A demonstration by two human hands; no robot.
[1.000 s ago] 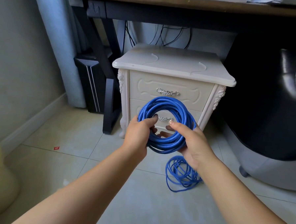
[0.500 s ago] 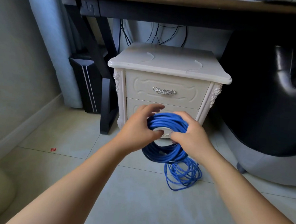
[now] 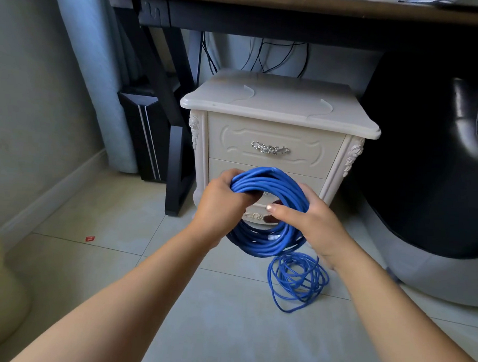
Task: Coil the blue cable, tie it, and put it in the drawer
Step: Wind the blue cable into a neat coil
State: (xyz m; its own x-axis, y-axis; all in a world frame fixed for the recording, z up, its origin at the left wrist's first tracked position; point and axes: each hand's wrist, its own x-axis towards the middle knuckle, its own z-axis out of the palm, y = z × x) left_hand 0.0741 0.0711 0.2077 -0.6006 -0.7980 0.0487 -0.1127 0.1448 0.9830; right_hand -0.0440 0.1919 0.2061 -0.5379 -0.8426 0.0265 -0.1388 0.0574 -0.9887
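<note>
— Fingers of both hands?
— Curled round the blue cable coil: left hand at its upper left, right hand on its right side.
— Where is it?
— Held before the nightstand's closed drawers; loose loops lie on the floor.

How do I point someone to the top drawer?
Find the white nightstand under the dark desk. The top drawer is the upper of two on its front. Its silver handle shows fully, while the lower drawer sits partly behind the blue coil.
</note>
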